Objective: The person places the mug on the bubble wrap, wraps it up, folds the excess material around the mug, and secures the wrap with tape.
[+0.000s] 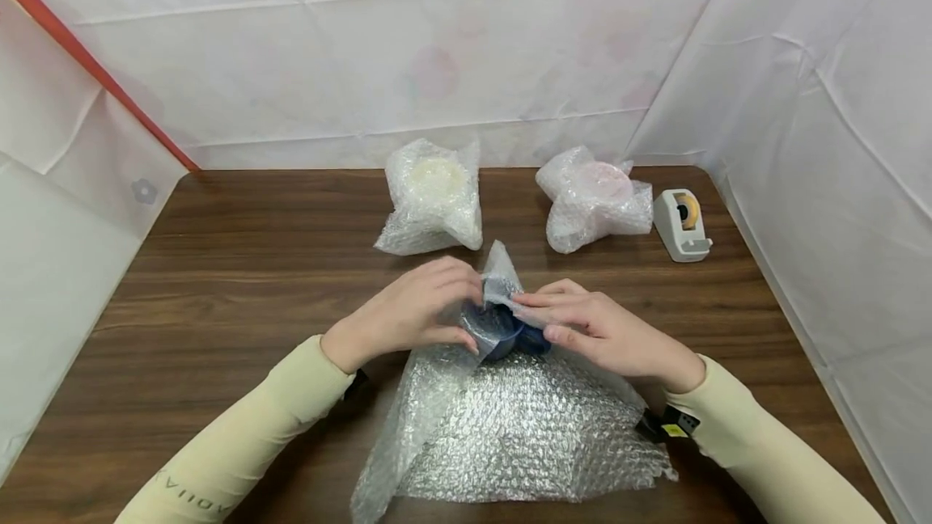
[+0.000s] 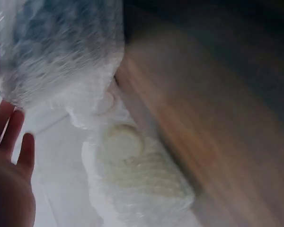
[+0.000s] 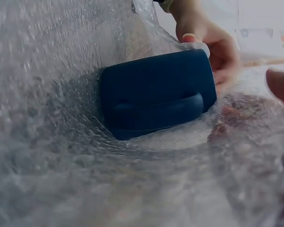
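A dark blue mug (image 3: 156, 94) with a broad handle lies tilted on a sheet of bubble wrap (image 1: 520, 427), partly covered by it in the head view. My left hand (image 1: 418, 306) is at the mug's left side. Its curved fingers and thumb hold the wrap by the mug's rim, as the right wrist view also shows. From the right, my right hand (image 1: 604, 326) reaches in with fingers stretched over a raised flap of the wrap, touching it above the mug. Part of the mug is hidden by wrap and hands.
Behind stand two bubble-wrapped bundles, one with a pale yellow item (image 1: 437, 184) and one with a pink item (image 1: 600, 184). A white tape dispenser (image 1: 682, 225) sits at the back right of the wooden table (image 1: 255, 265). White sheeting encloses the back and sides.
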The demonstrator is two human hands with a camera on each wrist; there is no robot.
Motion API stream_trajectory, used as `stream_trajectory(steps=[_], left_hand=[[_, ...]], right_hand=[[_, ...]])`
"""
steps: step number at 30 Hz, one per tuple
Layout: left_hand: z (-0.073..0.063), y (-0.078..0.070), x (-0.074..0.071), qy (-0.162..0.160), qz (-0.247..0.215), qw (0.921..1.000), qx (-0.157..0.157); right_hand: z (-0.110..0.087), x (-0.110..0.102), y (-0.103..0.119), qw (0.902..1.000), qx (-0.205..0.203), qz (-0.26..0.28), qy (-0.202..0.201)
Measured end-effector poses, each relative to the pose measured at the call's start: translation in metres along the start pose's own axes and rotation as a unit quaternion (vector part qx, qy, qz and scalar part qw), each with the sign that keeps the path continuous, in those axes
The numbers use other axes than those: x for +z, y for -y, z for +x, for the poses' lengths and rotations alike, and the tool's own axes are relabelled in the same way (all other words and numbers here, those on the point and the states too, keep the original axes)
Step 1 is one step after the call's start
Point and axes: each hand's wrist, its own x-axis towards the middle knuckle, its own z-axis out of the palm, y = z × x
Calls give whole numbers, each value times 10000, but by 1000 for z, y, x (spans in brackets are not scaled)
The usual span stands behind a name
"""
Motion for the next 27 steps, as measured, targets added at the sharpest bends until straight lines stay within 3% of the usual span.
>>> stream_trajectory(steps=[3,5,11,14,19,21,27], left_hand=[[-1,1,1,-312,-197,9986,-376],[1,1,0,-159,-200,9989,-399],[7,4,-4,490,113,9979,412],[5,3,-6,604,323,9962,542],[7,1,-7,886,675,9928,441],[8,0,-8,961,780,9916,384],[5,1,-8,918,617,9939,46]], right_hand=[[0,-2,4,9995,-60,-256,184],[0,-2,7,9984,-60,-466,317],[2,-7,21,9924,305,-795,884],[5,-12,24,9888,294,-953,1111],[10,-15,21,9767,-294,-1888,973],[14,-13,19,9711,-354,-2159,953],[20,-7,11,9716,-116,-2049,1181]])
